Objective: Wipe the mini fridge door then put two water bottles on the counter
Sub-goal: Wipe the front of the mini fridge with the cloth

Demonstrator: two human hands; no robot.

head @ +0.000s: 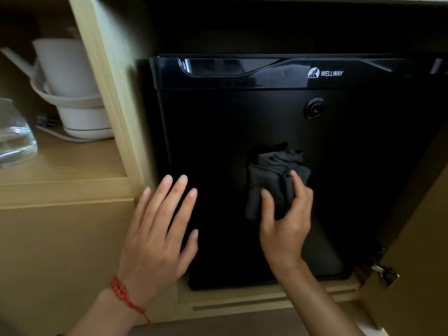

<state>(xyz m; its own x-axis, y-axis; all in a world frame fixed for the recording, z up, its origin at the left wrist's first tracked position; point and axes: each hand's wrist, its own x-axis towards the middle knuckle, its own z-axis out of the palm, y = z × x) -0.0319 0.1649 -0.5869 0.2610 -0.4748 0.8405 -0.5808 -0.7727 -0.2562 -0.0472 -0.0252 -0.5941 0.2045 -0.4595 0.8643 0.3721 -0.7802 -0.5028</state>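
Red cord bracelet (123,296) circles the wrist of the left hand (157,229) at the lower left of the frame, nearest the camera. That hand is spread flat, its fingers (180,190) wide and holding nothing, laid over the lower left part of the mini fridge door (218,132); whether the palm presses the door cannot be told. Just right of it, at lower centre, the right hand (286,214) reaches up from the bottom edge, its fingers curled narrowly around a dark grey cloth (274,175), which is bunched against the middle of the door. The door is glossy black and shut, filling the centre and right of the frame inside a pale wooden cabinet (72,238). Above the cloth, toward the upper right, sits a round lock (314,109), and higher still a shiny handle strip (230,66) runs across the door's top, with a white WELLWAY logo (326,73) at its right. At the lower right edge a metal hinge (385,272) joins the open cabinet door (417,263). Farther back, in the upper left of the frame, a shelf (60,163) carries a white kettle (70,88) on its base, and a clear glass vessel (14,134) stands at the left edge, apart from the kettle.
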